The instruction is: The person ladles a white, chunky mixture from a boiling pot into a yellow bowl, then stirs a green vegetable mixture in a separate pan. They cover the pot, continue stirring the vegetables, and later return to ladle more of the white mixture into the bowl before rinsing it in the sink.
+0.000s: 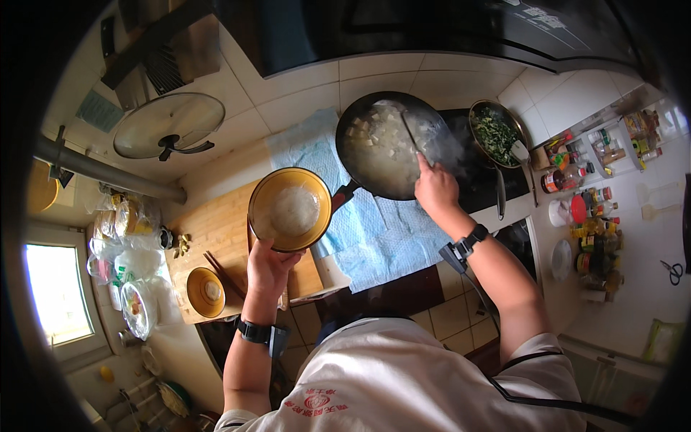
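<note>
My left hand (270,264) grips the lower rim of a yellow bowl (318,232) with a dark edge; whitish, translucent stuff lies in its bottom. The bowl is over the right part of a wooden cutting board, left of the wok's handle. My right hand (436,186) holds the thin handle of a utensil (408,129), its head dipped in a black wok (345,156). In the wok, pale cubes (386,129) that look like tofu sit in cloudy liquid, and steam rises at the right. The utensil's head is partly hidden by the liquid.
A pan of chopped greens (494,135) with a spatula (521,153) stands right of the wok. Blue cloths (372,243) cover the counter. On the cutting board (216,216) are a small yellow bowl (193,302) and chopsticks (220,272). Bottles (596,227) line the right; a glass lid (156,121) hangs upper left.
</note>
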